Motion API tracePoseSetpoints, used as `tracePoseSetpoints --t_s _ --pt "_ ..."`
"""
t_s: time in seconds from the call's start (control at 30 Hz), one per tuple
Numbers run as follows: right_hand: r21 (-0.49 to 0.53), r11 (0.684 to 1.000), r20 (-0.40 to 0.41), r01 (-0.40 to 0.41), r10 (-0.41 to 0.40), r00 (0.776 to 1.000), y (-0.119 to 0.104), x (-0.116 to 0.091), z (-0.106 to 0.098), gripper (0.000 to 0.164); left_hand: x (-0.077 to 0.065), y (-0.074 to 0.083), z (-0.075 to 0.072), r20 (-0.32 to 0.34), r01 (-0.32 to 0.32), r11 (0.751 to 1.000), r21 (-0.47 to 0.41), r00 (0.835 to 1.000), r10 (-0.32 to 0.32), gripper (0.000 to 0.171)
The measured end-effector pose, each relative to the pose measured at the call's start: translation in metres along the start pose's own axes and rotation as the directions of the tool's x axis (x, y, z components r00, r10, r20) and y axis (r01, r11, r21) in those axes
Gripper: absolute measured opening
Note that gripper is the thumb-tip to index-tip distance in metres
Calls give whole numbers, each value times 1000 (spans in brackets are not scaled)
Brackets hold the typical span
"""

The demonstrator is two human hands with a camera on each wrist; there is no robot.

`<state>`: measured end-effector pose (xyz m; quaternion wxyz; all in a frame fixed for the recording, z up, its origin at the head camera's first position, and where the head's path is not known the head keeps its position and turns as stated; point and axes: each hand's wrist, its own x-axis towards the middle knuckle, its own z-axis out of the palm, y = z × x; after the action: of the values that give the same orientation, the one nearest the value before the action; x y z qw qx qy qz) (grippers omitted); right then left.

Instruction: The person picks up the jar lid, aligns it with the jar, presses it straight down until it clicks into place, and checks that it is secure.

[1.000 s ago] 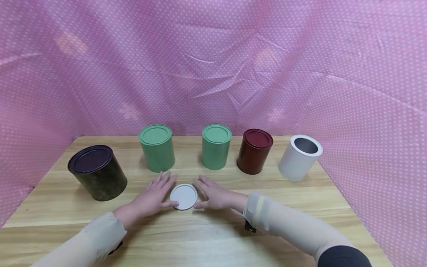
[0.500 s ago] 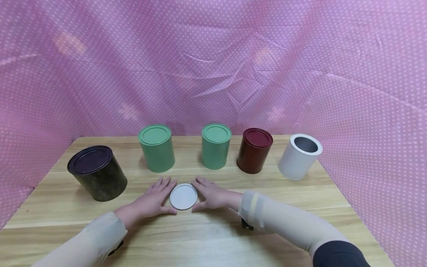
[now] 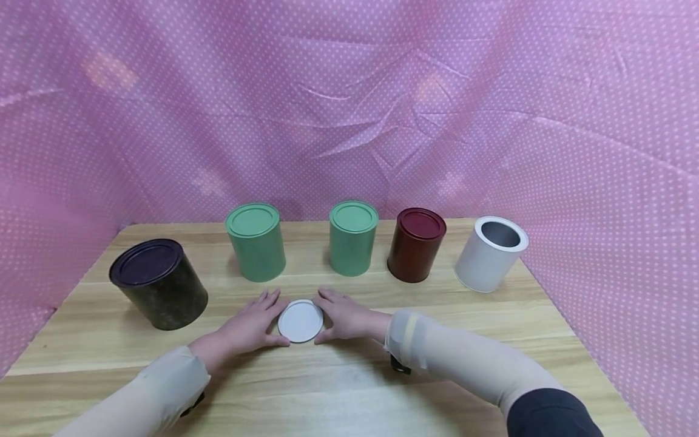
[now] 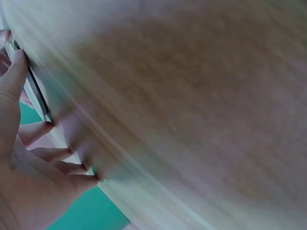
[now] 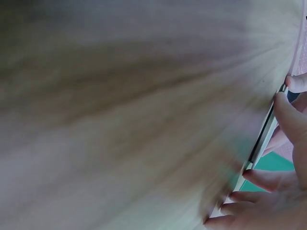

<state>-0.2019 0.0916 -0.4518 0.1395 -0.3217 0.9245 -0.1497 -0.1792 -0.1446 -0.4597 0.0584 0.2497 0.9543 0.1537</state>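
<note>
A round white can lid (image 3: 300, 321) lies on the wooden table between my two hands. My left hand (image 3: 246, 328) holds its left rim, thumb at the near side and index finger at the far side. From the right, my right hand (image 3: 349, 317) grips the rim the same way. In the left wrist view, the thumb (image 4: 15, 72) and index finger meet the lid's edge (image 4: 38, 93), with the remaining fingers spread against the table. The right wrist view shows the thumb (image 5: 285, 112) and index finger along the same edge (image 5: 264, 132).
An uncovered white can (image 3: 483, 267) stands at the back right. Left of it are a dark red can (image 3: 413, 258), two green cans, one (image 3: 352, 249) at centre and one (image 3: 261, 252) further left, and a large black can (image 3: 169, 294). Pink dotted cloth (image 3: 349, 121) surrounds the table (image 3: 338, 400).
The left thumb has slid off the lid's top to its near rim. My right hand has come left, closing against the lid's right side. The lid stays in place.
</note>
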Motion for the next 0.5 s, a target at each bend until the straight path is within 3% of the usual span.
tracePoseSetpoints --t_s 0.5 --pt "-47 998 -68 33 -36 997 0 3 3 74 -1 4 0 -7 -18 998 65 1000 19 82"
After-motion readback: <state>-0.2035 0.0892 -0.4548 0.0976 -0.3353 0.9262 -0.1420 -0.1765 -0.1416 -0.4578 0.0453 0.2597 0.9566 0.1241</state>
